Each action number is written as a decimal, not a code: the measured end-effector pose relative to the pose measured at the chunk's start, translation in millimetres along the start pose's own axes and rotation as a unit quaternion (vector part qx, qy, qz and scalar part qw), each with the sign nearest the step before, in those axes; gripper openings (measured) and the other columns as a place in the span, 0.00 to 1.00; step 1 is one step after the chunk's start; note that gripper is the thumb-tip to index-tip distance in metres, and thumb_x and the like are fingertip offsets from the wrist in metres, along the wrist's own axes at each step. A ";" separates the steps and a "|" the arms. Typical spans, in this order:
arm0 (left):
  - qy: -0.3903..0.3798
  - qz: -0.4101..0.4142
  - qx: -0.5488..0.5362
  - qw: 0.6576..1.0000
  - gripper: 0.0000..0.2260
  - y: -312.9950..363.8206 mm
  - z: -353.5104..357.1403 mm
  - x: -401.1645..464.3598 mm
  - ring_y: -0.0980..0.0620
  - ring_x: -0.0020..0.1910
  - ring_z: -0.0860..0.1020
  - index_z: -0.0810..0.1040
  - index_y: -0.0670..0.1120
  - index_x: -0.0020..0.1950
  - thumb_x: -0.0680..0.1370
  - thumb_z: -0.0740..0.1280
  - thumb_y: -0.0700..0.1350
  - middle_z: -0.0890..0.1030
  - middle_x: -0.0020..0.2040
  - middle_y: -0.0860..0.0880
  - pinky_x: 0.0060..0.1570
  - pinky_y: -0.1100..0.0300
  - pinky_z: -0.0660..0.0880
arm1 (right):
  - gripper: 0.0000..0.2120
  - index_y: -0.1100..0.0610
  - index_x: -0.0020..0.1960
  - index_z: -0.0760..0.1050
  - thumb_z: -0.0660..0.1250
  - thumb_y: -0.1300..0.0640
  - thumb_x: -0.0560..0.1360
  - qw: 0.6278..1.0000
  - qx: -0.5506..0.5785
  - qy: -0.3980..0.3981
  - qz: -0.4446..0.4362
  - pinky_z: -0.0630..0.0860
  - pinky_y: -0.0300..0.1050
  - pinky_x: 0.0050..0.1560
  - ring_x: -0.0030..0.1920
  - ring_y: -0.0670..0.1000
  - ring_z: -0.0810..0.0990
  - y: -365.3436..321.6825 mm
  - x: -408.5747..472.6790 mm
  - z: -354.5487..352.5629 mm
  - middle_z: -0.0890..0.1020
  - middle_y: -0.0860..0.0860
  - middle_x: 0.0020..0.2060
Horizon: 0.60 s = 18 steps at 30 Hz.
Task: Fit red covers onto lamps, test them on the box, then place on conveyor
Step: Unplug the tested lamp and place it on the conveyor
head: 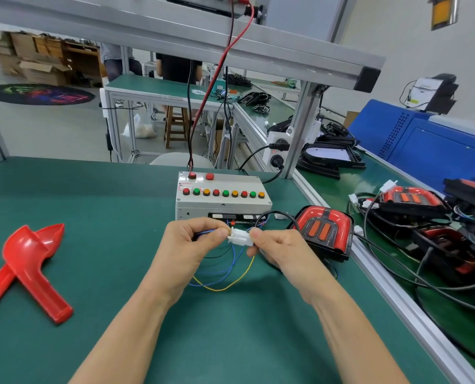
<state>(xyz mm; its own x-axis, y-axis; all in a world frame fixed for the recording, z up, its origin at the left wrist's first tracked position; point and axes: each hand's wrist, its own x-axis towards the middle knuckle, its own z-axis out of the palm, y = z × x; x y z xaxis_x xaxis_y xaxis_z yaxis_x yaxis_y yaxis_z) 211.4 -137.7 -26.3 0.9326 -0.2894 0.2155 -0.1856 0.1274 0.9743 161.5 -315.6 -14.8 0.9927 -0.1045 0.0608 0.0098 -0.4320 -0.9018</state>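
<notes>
**Connector mating at the test box: both hands on the plug pair**

Item 1. Two red moulded plastic lamp covers (26, 261), long-stemmed, lying crossed on the green-matted desk (106, 203), far left and well apart from both hands. Untouched.

Item 2. Left hand (186, 245), fingers curled, pinching thin blue wires just behind the plug. Closed on the wire end, not open.

Item 3. White plastic connector pair (239, 236), held between the two hands in front of the box. Long axis runs left to right, along the line joining the hands. The halves look touching; whether fully seated cannot be told.

Item 4. Loose blue and yellow leads (225, 278) hanging below the plug in loops onto the desk.

Item 5. Grey rectangular test box with a row of red, green and amber buttons (222, 194), just beyond the hands.

Item 6. Right hand (275, 248), fingers curled, pinching the right end of the connector.

Item 7. Red-lensed lamp in black housing with two orange bars (325, 231), cover fitted, resting at the desk's right edge, just beside the right hand. The right hand is the nearer.

Item 8. Green conveyor belt (338, 187) beyond the aluminium rail, carrying further lamps and cables.

Judgement: testing stage; the coming move turns on pressing the halves together along that axis.
</notes>
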 end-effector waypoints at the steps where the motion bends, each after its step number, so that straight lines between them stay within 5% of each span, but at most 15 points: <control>1: 0.003 -0.005 0.014 1.000 0.10 -1.3 -1.2 2.1 0.58 0.38 0.76 0.85 0.49 0.38 0.74 0.70 0.36 0.83 0.37 0.50 0.43 0.70 0.72 | 0.22 0.48 0.33 0.81 0.61 0.33 0.70 1.000 -0.002 0.006 0.001 0.54 0.38 0.29 0.27 0.46 0.57 2.1 0.7 4.1 0.59 0.46 0.23; 5: 0.020 -0.038 0.093 0.995 0.09 -9.2 -13.6 9.9 0.59 0.36 0.74 0.84 0.48 0.38 0.75 0.69 0.37 0.82 0.35 0.53 0.39 0.72 0.70 | 0.19 0.49 0.35 0.79 0.61 0.41 0.78 0.990 -0.123 0.064 -0.039 0.63 0.43 0.35 0.29 0.43 0.65 6.8 5.3 25.0 0.68 0.44 0.24; 9: 0.066 -0.031 0.127 0.989 0.11 -17.7 -27.9 10.9 0.58 0.41 0.76 0.84 0.52 0.36 0.74 0.71 0.37 0.83 0.39 0.53 0.46 0.68 0.70 | 0.10 0.50 0.58 0.79 0.64 0.49 0.79 0.930 -0.173 0.298 -0.125 0.68 0.46 0.57 0.54 0.45 0.72 7.8 8.7 6.3 0.75 0.45 0.51; 13: 0.025 0.013 0.210 0.977 0.13 -19.2 -19.0 7.7 0.48 0.43 0.77 0.84 0.56 0.37 0.73 0.72 0.37 0.81 0.39 0.50 0.49 0.61 0.70 | 0.30 0.57 0.74 0.64 0.67 0.50 0.76 0.883 -0.095 0.454 0.075 0.63 0.55 0.70 0.70 0.55 0.64 28.8 13.7 -51.9 0.67 0.55 0.70; 15: -0.009 0.050 0.275 0.960 0.15 -18.8 -10.6 3.4 0.58 0.48 0.72 0.84 0.60 0.37 0.73 0.72 0.38 0.79 0.37 0.52 0.56 0.56 0.65 | 0.35 0.58 0.76 0.59 0.69 0.49 0.75 0.887 0.015 0.419 0.192 0.63 0.58 0.71 0.71 0.57 0.65 46.0 14.0 -62.5 0.65 0.56 0.72; 18: -0.053 0.087 0.333 0.937 0.16 -18.2 -5.7 -0.4 0.69 0.51 0.64 0.82 0.63 0.37 0.74 0.71 0.40 0.77 0.37 0.54 0.56 0.62 0.55 | 0.24 0.59 0.66 0.71 0.72 0.53 0.74 0.871 0.225 0.348 0.263 0.70 0.56 0.66 0.61 0.57 0.75 59.0 16.4 -66.4 0.77 0.56 0.61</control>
<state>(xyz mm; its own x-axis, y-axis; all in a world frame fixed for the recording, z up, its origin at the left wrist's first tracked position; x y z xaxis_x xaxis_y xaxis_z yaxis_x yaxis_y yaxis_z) 216.2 -134.5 -44.5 0.8408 -0.4165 0.3458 -0.5171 -0.4289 0.7407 170.3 -402.3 -38.6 0.5622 -0.7677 -0.3076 -0.2215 0.2186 -0.9504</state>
